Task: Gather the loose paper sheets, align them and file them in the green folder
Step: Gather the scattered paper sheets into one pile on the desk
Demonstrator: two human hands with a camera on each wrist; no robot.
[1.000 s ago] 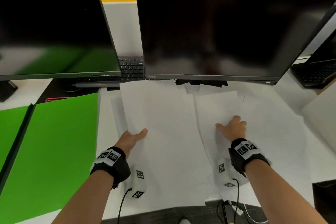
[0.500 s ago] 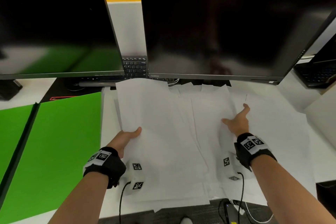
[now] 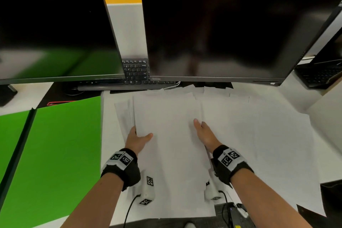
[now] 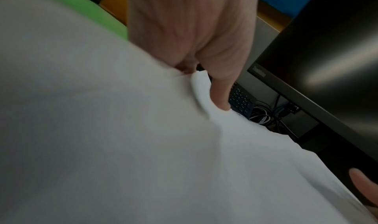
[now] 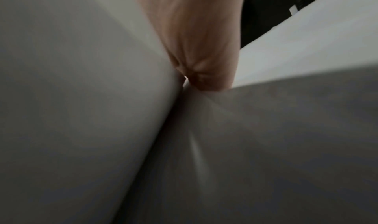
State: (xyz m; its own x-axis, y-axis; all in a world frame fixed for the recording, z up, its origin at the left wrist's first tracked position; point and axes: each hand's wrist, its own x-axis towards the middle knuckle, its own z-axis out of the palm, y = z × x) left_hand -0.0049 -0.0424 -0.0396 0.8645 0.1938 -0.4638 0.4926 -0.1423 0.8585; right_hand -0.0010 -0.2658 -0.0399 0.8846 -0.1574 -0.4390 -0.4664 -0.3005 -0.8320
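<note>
the left hand (image 3: pixel 137 139) grips the left edge of a stack of paper sheets (image 3: pixel 172 146), thumb (image 3: pixel 148 136) laid on top and the other fingers tucked under the edge, so the stack is pinched between them. in the left wrist view the thumb (image 4: pixel 220 88) presses down into the top sheet and the paper bulges around it. the right hand (image 3: pixel 205 134) lies on the stack's right edge with its fingers straight and close together, pressed edge-on against the paper; the right wrist view shows the hand (image 5: pixel 196 49) wedged in a crease between two sheets, but the fingertips are hidden there, so whether anything is pinched cannot be told. between the two hands the top sheets lie roughly squared, while more loose sheets (image 3: pixel 259 135) fan out to the right of the right hand and beyond both hands toward the monitors. to the left of the left hand, just beside the papers, the green folder (image 3: pixel 55 153) lies open and flat on the desk (image 3: pixel 109 116). beyond the fingers stand two dark monitors (image 3: pixel 222 24), with a black keyboard (image 3: pixel 136 70) showing in the gap between them.
</note>
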